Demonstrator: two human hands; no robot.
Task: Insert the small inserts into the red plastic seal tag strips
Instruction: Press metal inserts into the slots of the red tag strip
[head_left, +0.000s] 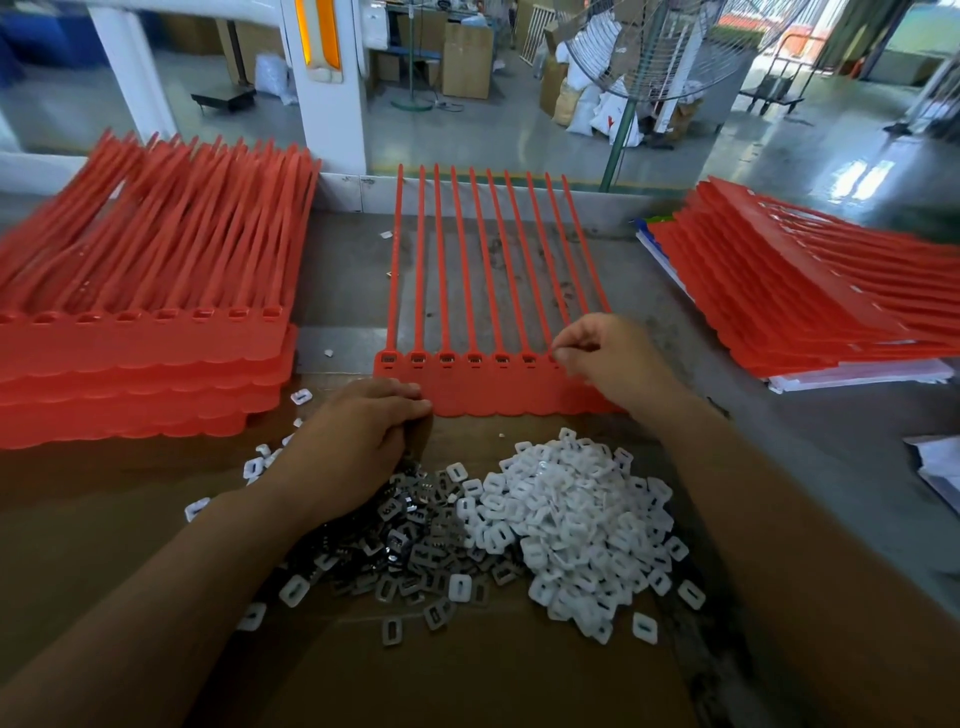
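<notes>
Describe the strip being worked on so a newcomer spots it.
On the table, a left stack and right stack flank one strip. The left hand and right hand are at its near end. Unlike them, it is a single layer, tails spread.

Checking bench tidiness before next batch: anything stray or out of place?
Minor only. A few white inserts lie loose beside the left stack of red strips, away from the white pile; others sit among the dark metal inserts.

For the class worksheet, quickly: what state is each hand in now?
Left hand: curled against the red strip; contents cannot be told.
Right hand: pinching over the strip, probably on an insert.
</notes>
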